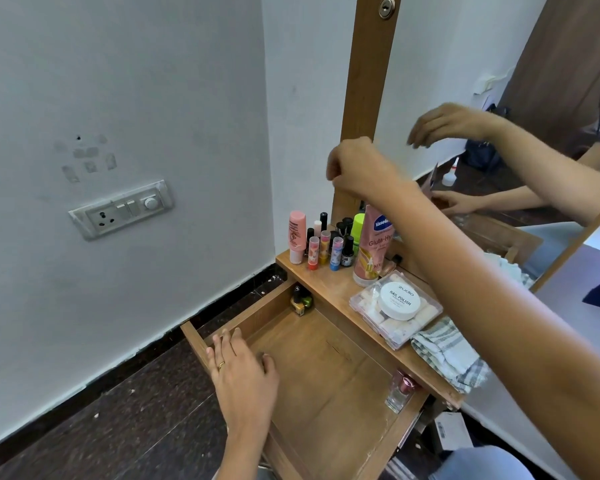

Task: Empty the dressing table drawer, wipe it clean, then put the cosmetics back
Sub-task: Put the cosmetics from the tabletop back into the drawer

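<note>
Head view — drawer (326, 375) open at 6 o'clock. Nail polish bottles (299, 301) in its 11 o'clock corner, glass bottle (400, 393) at 3 o'clock — probably light, slick, breakable; pinch at the body. Left hand (243, 368) rests on the rim, fingers straight; right hand (355, 166) raised, fingers curled, contents indiscernible.

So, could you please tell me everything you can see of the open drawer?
The drawer is brown wood-look board, pulled out below the shelf, its floor scuffed and mostly bare. A green nail polish bottle stands in its far left corner, a clear glass bottle by its right wall. The left hand rests on its left wall.
</note>
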Demonstrator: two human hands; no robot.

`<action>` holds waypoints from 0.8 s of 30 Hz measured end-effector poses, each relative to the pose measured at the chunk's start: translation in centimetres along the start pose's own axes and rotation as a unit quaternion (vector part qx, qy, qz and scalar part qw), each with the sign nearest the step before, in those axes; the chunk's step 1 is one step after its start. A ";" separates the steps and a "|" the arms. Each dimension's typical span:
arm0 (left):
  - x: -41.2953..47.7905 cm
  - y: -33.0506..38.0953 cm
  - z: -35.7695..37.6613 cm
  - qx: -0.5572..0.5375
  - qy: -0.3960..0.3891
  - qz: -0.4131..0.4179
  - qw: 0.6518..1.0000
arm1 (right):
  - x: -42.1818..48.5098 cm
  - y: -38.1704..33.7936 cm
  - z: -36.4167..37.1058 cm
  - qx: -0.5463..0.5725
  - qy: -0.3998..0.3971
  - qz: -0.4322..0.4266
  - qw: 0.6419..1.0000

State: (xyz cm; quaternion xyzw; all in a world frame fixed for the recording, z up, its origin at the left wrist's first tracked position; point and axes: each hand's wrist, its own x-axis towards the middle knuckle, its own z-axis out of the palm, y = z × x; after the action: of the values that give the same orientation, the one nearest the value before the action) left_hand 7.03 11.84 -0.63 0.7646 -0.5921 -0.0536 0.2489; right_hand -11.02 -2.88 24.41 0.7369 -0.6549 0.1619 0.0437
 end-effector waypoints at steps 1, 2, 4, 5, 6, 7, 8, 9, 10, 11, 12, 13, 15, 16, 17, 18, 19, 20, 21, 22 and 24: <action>0.0 0.0 0.0 -0.001 -0.001 0.001 1.000 | 1.4 -0.3 0.7 -0.046 -0.056 0.007 0.997; 0.0 -0.1 0.1 0.001 -0.002 0.003 1.000 | 2.1 -0.8 1.3 -0.092 -0.109 0.013 0.990; 0.1 -0.2 0.3 0.006 -0.004 0.007 1.000 | 2.8 -1.1 2.4 -0.154 -0.179 0.019 0.971; 0.1 -0.3 0.4 0.008 -0.004 0.008 1.000 | 3.0 -1.0 3.1 -0.177 -0.199 0.016 0.964; 0.2 -0.4 0.5 0.010 -0.004 0.009 1.000 | 3.0 -1.0 3.4 -0.203 -0.220 0.011 0.954; 0.1 -0.4 0.5 0.011 -0.003 0.009 1.000 | 3.0 -0.8 3.9 -0.225 -0.242 0.013 0.944; 0.2 -0.4 0.6 0.011 -0.003 0.010 1.000 | 3.1 -0.6 4.2 -0.247 -0.260 0.016 0.933; 0.1 -0.4 0.6 0.011 -0.003 0.010 1.000 | 3.4 -0.4 4.8 -0.252 -0.272 0.029 0.928; 0.1 -0.4 0.6 0.011 -0.003 0.011 1.000 | 3.9 -0.2 5.2 -0.255 -0.282 0.031 0.924; 0.1 -0.4 0.6 0.009 -0.002 0.012 1.000 | 3.9 -0.2 5.3 -0.258 -0.289 0.035 0.921; 0.1 -0.4 0.6 0.007 0.000 0.014 1.000 | 3.9 -0.3 5.1 -0.266 -0.298 0.036 0.916; 0.0 -0.4 0.6 0.005 0.002 0.015 1.000 | 4.0 -0.3 5.2 -0.266 -0.301 0.041 0.915; 0.0 -0.3 0.6 0.003 0.002 0.013 1.000 | 4.1 -0.3 5.3 -0.266 -0.300 0.043 0.915; 0.0 -0.3 0.5 0.003 0.002 0.011 1.000 | 4.3 -0.2 5.4 -0.264 -0.300 0.043 0.916; 0.0 -0.3 0.5 0.003 0.002 0.010 1.000 | 4.3 -0.2 5.4 -0.256 -0.301 0.043 0.918; 0.0 -0.3 0.4 0.003 0.002 0.010 1.000 | 4.3 -0.3 5.3 -0.255 -0.303 0.043 0.917; 0.0 -0.3 0.4 0.002 0.002 0.009 1.000 | 4.2 -0.4 5.2 -0.257 -0.305 0.041 0.916; 0.0 -0.3 0.4 0.000 0.002 0.008 1.000 | 4.2 -0.4 5.2 -0.255 -0.310 0.046 0.915; 0.0 -0.2 0.3 0.000 0.002 0.007 1.000 | 4.2 -0.4 5.4 -0.250 -0.312 0.048 0.915; -0.1 -0.2 0.3 0.000 0.002 0.006 1.000 | 4.4 -0.5 5.5 -0.246 -0.311 0.045 0.917; -0.1 -0.2 0.3 0.000 0.006 0.006 1.000 | 4.6 -0.6 5.9 -0.235 -0.314 0.049 0.918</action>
State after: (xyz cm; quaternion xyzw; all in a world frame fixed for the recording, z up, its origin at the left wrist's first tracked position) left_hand 7.05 11.83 -0.96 0.7613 -0.5953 -0.0475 0.2525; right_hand -8.98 -8.81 20.31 0.6856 -0.6892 -0.2346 -0.0007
